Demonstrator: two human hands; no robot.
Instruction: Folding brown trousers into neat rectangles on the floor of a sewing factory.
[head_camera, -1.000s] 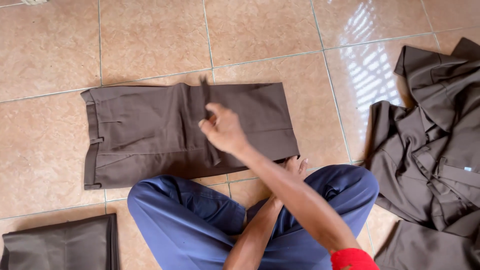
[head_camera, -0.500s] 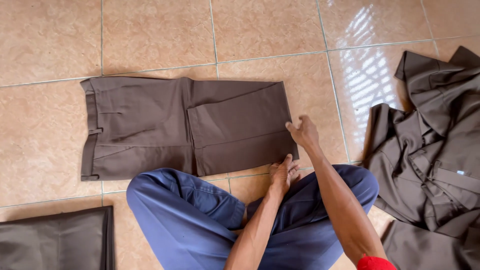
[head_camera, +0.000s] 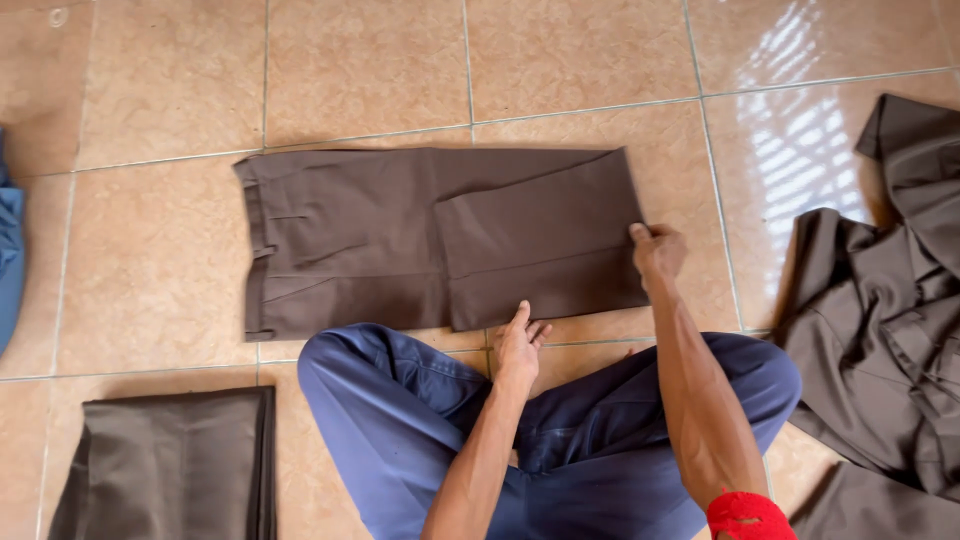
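Two bare hands on folded brown cloth trousers (head_camera: 400, 235) spread flat on glossy tan floor tiles (head_camera: 360, 70): left hand (head_camera: 520, 345) open, fingertips at near hem; right hand (head_camera: 657, 250) pinching folded right edge. One folded brown garment (head_camera: 170, 465) lower left; one rumpled brown shirt heap (head_camera: 885, 320) right. Blue-trousered crossed legs (head_camera: 420, 400) below.

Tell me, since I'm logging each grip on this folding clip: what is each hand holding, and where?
The right hand pinches the brown trousers at the right folded edge. The left hand only rests fingertips on the near edge, no grip.
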